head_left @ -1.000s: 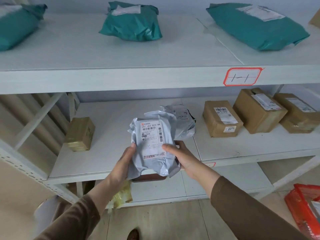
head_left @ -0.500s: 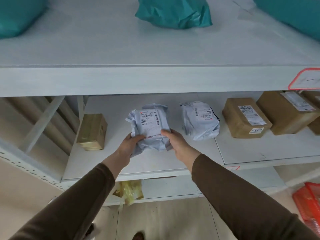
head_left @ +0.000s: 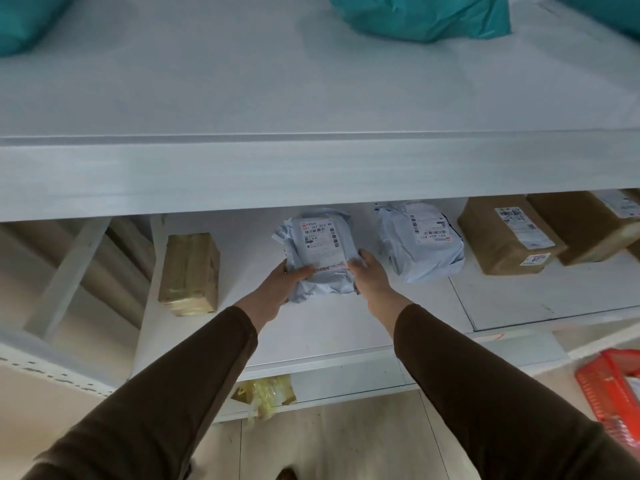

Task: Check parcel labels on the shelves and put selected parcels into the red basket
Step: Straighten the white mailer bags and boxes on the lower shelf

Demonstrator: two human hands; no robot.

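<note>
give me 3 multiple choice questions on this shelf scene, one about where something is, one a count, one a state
1. Where is the red basket?
A. on the top shelf
B. on the floor at lower right
C. on the middle shelf beside the grey parcels

2. How many grey poly-bag parcels lie on the middle shelf?
A. one
B. two
C. four

3. What are the hands doing?
A. both grip one grey parcel
B. both hang idle
C. each holds a separate box

Answers:
1 B, its red mesh shows beside the rack at floor level.
2 B, the held grey parcel and the second grey parcel to its right.
3 A, the left hand and right hand clasp its lower corners.
</note>
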